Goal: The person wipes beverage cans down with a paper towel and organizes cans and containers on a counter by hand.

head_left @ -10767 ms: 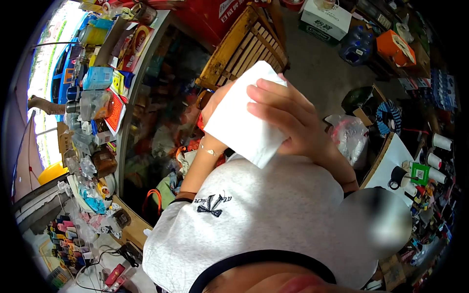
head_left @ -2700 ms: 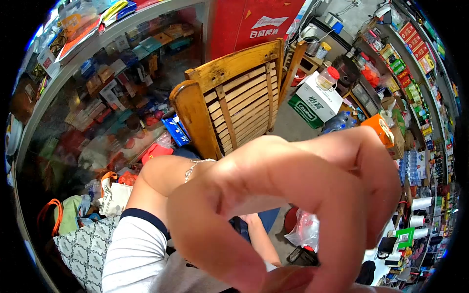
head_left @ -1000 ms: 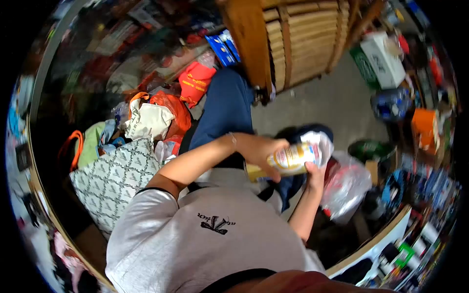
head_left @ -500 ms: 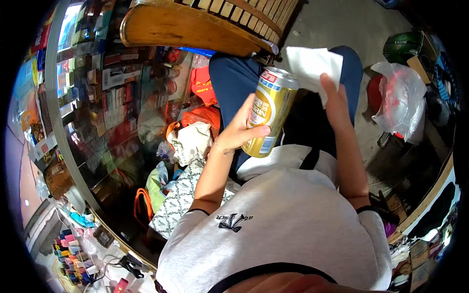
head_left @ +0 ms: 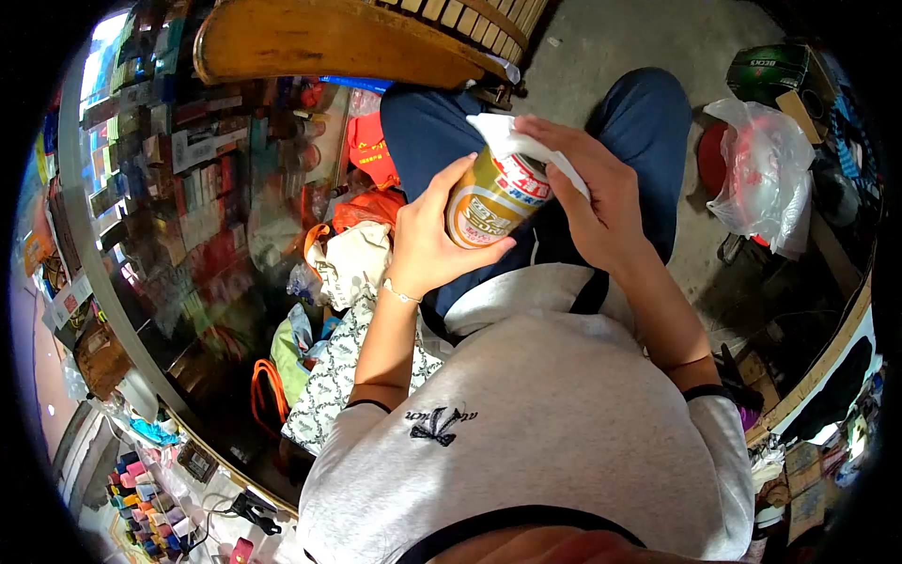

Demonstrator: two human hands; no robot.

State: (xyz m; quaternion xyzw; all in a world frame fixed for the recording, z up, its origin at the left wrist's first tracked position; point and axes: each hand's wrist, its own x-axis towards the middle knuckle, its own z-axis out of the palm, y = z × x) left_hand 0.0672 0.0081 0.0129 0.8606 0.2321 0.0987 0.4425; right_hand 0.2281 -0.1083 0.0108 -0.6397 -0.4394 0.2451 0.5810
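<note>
A gold drink can [head_left: 487, 209] with red, white and blue print is tilted above my lap. My left hand [head_left: 427, 230] is wrapped round its lower side, thumb across the near face. At the can's top end, my right hand [head_left: 597, 193] presses a white tissue [head_left: 512, 139] against the rim. The tissue is folded between its fingers and partly covers the lid. Under both hands are my dark blue trousers [head_left: 639, 122].
A wooden slatted chair [head_left: 348, 47] stands ahead. Glass shelving [head_left: 216, 188] packed with small boxes is on the left, with cloth and bags [head_left: 352, 258] beside my leg. To the right are a clear plastic bag [head_left: 766, 169] and a green Beck's box [head_left: 766, 70].
My right hand has moved left and brought the tissue from beside the can onto its top. The can has tipped, its lid now closer to my right hand.
</note>
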